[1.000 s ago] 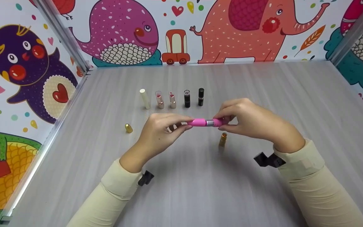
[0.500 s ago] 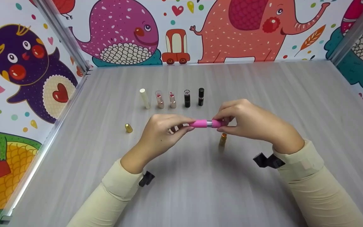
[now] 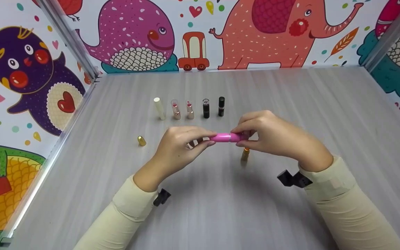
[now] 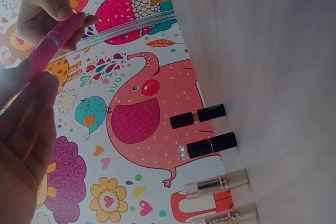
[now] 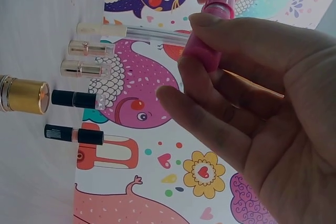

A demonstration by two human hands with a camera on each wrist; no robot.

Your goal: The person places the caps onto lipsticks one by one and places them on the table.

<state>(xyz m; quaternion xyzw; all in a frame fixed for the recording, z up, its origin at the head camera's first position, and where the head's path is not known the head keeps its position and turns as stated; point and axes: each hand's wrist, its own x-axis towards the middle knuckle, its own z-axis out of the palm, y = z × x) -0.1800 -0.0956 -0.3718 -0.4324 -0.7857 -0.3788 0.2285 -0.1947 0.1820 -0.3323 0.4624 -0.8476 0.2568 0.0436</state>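
Observation:
A pink lipstick tube [image 3: 222,138] lies level in the air between both hands, a thin silver band showing near its right part. The left hand [image 3: 181,144] pinches its left end between thumb and fingers. At the other end, the right hand [image 3: 273,136] grips the base, partly covering it. Below the right fingertips a gold lipstick [image 3: 244,155] stands upright on the table, its top overlapped by the hand in the head view. Left of the left hand sits a small gold cap [image 3: 141,141].
Behind the hands stands a row: a cream tube [image 3: 159,108], two clear-capped pink lipsticks [image 3: 176,109], a black clear-topped one [image 3: 206,108] and a black tube [image 3: 221,106]. Cartoon-printed walls [image 3: 134,34] border the grey table [image 3: 193,215] at the back and sides.
The silver band between the pink parts has narrowed as the two ends came together. The right hand has shifted slightly left and down; the left hand has moved slightly right.

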